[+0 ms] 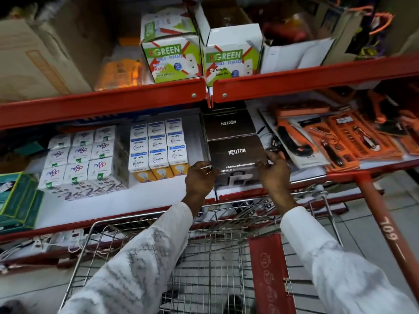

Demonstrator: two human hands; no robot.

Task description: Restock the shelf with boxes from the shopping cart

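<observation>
Red shelf (158, 196), middle tier: dark box (235, 152) at front edge, between both hands. Left hand (199, 177) and right hand (273, 171) each pinch a near corner. Cart (204, 257) below.

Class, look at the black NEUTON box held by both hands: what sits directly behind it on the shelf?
A second black NEUTON box, its logo upside down, sits directly behind the held NEUTON box. Anything further back is hidden under the red upper shelf.
</observation>
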